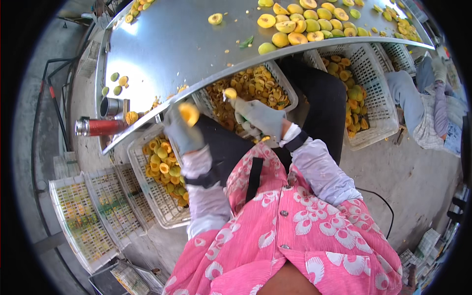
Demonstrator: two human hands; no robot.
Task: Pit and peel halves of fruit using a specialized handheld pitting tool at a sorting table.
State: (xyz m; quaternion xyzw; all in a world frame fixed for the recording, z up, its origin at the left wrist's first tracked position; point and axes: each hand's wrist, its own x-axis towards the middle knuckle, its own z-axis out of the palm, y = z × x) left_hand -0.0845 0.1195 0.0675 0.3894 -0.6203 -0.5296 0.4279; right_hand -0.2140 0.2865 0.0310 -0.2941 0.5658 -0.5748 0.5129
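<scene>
Now L hand (183,132) fruit half (189,113) cut-face up.

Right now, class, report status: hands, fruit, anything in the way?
Left hand grips a fruit half. Right hand holds a tool with pit at its tip. Baskets crowd below.

You are wearing grey gloves on your left hand (181,132) and right hand (260,118), pale sleeve covers with black cuffs, and a pink shell-patterned shirt.
</scene>
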